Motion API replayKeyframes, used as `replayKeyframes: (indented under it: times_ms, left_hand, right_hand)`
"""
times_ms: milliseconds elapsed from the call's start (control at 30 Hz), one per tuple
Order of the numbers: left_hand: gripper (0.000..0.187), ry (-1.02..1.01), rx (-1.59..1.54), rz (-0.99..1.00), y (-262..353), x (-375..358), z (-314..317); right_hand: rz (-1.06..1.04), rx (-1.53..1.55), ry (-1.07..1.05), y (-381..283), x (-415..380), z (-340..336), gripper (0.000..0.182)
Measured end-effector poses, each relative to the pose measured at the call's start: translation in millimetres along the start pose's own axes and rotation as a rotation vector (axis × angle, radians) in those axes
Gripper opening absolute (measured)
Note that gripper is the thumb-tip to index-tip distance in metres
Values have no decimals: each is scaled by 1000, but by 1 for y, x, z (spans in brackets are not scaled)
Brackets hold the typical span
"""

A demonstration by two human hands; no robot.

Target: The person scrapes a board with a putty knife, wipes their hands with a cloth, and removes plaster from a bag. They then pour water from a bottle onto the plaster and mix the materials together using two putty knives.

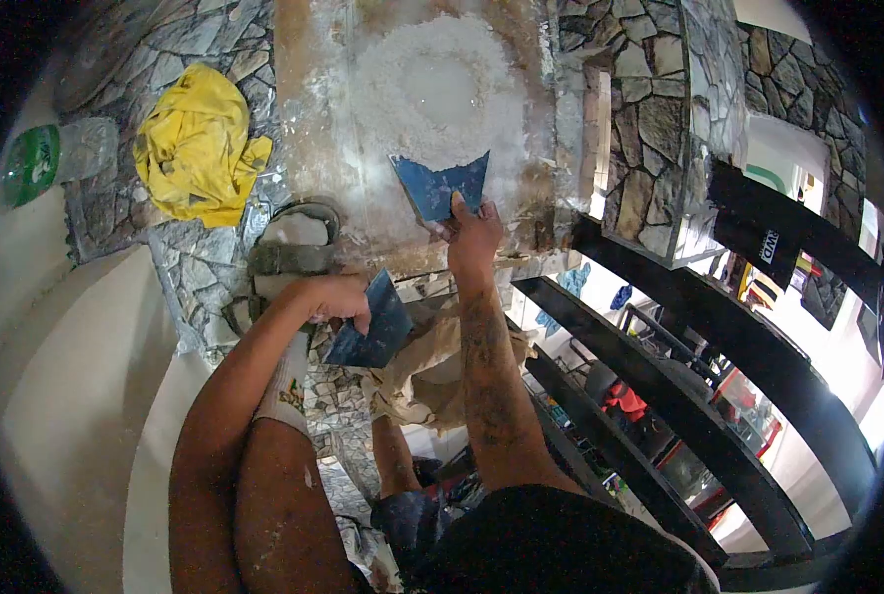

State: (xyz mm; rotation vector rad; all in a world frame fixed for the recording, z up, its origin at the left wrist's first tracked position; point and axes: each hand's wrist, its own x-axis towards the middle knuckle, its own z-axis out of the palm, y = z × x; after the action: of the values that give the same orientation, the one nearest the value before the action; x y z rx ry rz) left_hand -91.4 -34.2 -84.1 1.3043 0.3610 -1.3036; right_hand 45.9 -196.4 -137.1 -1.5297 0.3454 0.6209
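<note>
My right hand (471, 233) grips a blue flat trowel blade (442, 183) whose edge rests against a heap of white powder (432, 89) on a dusty board (313, 119). My left hand (335, 297) holds a second blue trowel blade (372, 327) lower down, above my knee, away from the powder. A white band wraps my left wrist. My legs are bent beneath me on a stone-patterned surface.
A crumpled yellow cloth (196, 144) lies left of the board. A sandal (288, 252) sits beside my left hand. A green-capped plastic bottle (51, 158) lies at far left. Stone-clad wall (660, 109) and black railings (679, 396) stand at right, with a drop below.
</note>
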Motion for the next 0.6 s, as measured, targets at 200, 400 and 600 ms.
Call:
replayKeyframes:
  times_ms: [200,400,600]
  left_hand:
    - [52,-27,53,-11,-6,8,-1]
    - [85,-88,66,-42,-14,18,-3]
    - [82,-94,19,-46,-14,14,-4]
  right_hand:
    - [-44,-39,-15,-1,6,-7,17]
    - [-122,-243,-3,-16,15,-32,20]
    - [-599,-918,18,-35,80,-93,23]
